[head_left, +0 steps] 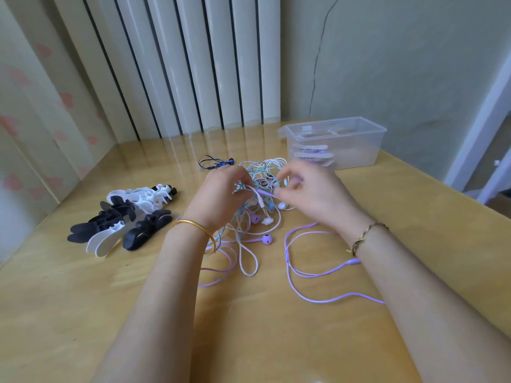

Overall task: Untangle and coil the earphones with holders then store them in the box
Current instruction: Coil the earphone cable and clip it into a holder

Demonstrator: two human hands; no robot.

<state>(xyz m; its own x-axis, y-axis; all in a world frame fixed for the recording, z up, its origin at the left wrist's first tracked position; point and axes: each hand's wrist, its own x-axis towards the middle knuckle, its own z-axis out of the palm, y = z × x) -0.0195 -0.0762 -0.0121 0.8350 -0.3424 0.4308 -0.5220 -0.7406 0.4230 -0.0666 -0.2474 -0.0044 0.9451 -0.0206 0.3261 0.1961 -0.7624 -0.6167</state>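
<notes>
The tangle of earphones point(257, 205) lies in the middle of the bench point(83, 299), right in front of the person. The left hand point(221, 194) has its grip closed round the top of the bunch, with the fingers curled into the cords. The right hand point(312, 194) is at 3 o'clock of the bunch. Its fingers are bent next to a purple cord point(265, 193), but it is blurry, so one cannot tell if its grip has caught the cord.

The holders point(124, 217), black and white, lie in a heap at 9 o'clock. The box point(359, 150) stands at 1 o'clock with some wound sets inside. A blue and black earphone point(215, 162) lies apart at 12 o'clock.

The cords look thin, soft and very light, and they likely snag on each other. Hard pulling would probably make the knots tighter or hurt the little buds. It seems best to hold one cord near its plug or bud and slide it out slowly.
</notes>
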